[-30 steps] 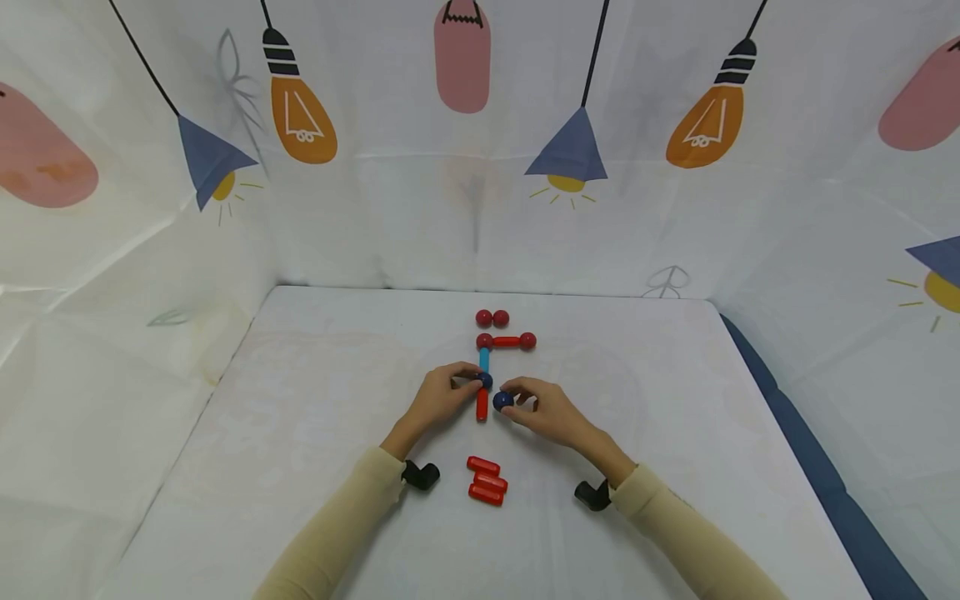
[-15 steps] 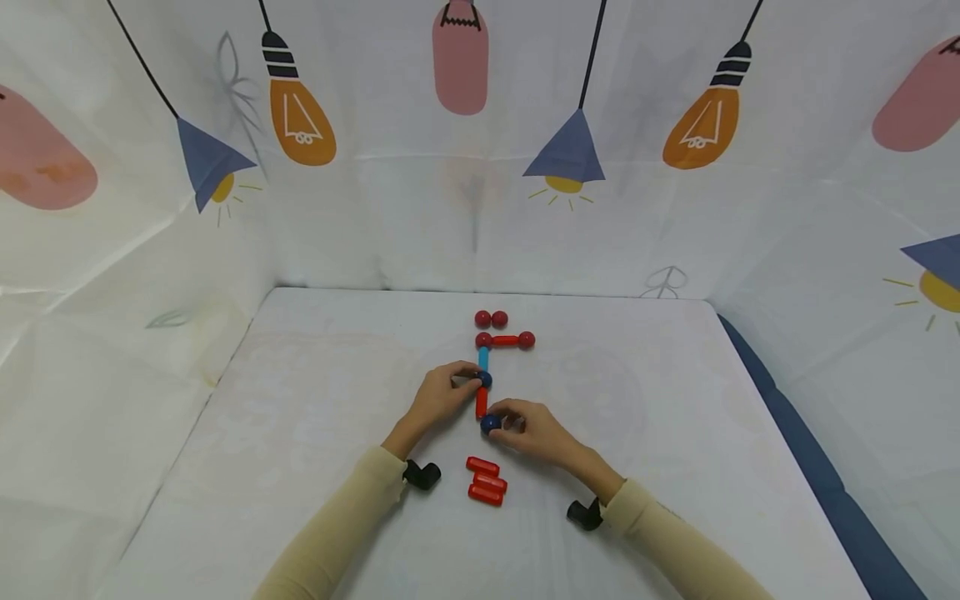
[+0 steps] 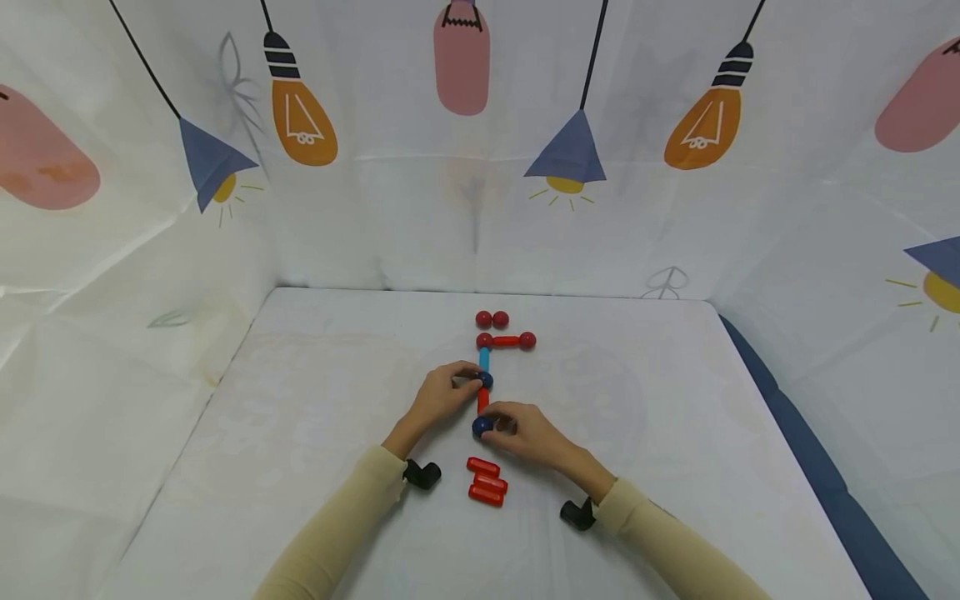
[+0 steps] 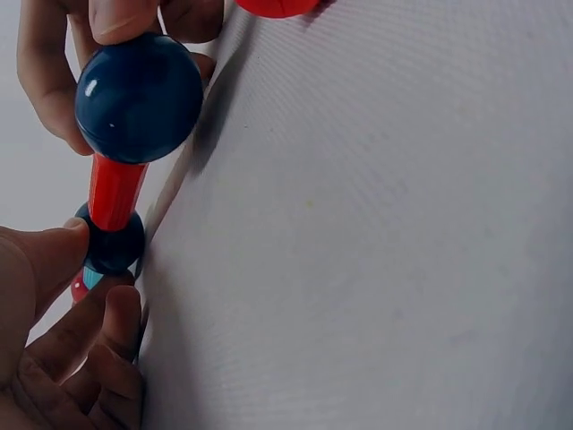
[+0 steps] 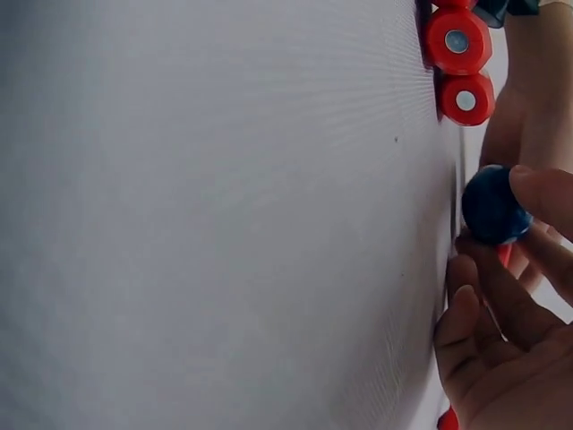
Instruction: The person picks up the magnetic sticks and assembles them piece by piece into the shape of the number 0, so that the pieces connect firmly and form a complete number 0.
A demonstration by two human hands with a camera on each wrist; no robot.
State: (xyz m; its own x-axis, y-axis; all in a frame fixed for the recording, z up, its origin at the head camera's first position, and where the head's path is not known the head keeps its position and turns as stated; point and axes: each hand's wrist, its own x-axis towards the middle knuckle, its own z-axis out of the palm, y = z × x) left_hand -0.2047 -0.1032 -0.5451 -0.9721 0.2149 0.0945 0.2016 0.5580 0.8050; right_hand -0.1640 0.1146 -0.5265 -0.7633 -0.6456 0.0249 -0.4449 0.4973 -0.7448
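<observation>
A chain of balls and rods lies on the white table. My left hand (image 3: 442, 392) pinches its middle blue ball (image 4: 115, 242) between thumb and fingers. With thumb and fingers, my right hand (image 3: 532, 433) holds another blue ball (image 3: 482, 427) at the chain's near end. A red rod (image 4: 116, 193) runs between the two blue balls, and in the left wrist view the near ball meets its end. Beyond the middle ball, a light blue rod (image 3: 483, 360) leads to a red ball (image 3: 484, 341). From there a red rod (image 3: 506, 342) reaches right to a second red ball (image 3: 528, 341).
Two loose red balls (image 3: 492, 319) sit side by side behind the chain. Several red rods (image 3: 487, 483) lie together nearer me, their pale round ends showing in the right wrist view. A patterned white cloth (image 3: 420, 225) hangs behind the table.
My right hand has brought its blue ball nearer to me and left, from beside the red rod to that rod's near end. My left hand has stayed on the middle ball.
</observation>
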